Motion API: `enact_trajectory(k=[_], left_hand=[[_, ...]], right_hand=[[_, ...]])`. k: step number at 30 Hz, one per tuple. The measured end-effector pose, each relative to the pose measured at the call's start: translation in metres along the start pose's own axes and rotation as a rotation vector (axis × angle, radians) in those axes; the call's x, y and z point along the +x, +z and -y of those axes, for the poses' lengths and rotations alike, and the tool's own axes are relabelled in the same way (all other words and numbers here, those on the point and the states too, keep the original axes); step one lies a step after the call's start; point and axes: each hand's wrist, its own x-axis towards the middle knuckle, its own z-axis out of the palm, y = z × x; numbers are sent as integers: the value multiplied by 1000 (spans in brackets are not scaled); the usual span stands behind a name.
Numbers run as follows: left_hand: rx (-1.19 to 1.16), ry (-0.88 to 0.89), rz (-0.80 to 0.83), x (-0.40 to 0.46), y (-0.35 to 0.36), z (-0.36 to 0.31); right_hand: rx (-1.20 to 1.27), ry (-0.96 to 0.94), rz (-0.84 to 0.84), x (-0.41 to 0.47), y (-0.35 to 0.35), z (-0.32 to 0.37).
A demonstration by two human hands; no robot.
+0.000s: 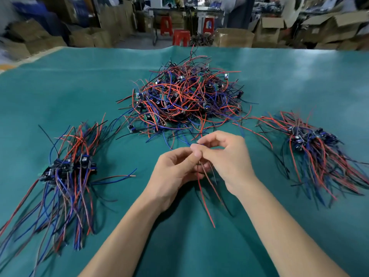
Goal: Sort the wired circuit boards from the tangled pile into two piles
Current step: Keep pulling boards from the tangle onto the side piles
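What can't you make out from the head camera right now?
- Board in the left hand and right hand: hidden by fingers; only its red wires show.
- Left pile: wire ends cut off by the frame's left edge.
- Right pile: motion blur hides board details.
- Tangled pile: boards buried under wires, uncountable.

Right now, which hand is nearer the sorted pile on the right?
Right. The right hand is between the middle of the table and the right pile, pinching wires. The left hand holds the same wires on the far side from that pile.
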Motion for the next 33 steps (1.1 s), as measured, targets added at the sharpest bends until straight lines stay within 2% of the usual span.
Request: enact_trajectory(k=[3, 8, 14, 17, 19, 24, 28, 33], left_hand=[[20, -14, -33, 0, -1, -2], [-62, -57, -80, 1, -2, -6], [-55, -64, -5, -1, -1, -9], [-58, -57, -10, -1, -1, -10], [-59, -50, -31, 0, -2, -10], [-54, -63, -36, 0, -1, -9], [-32, -76, 24, -2, -2, -10], [-20, -81, 7, -2, -2, -8]], right_hand=[[125, 62, 138, 0, -7, 0], [322, 144, 272, 9, -25, 4], [595, 274, 408, 11, -31, 4], [681, 252, 447, 11, -29, 2], [662, 191, 443, 9, -24, 0], [465, 53, 304, 5, -14, -4], [488, 83, 257, 2, -11, -1], [398, 100, 170, 3, -14, 2]])
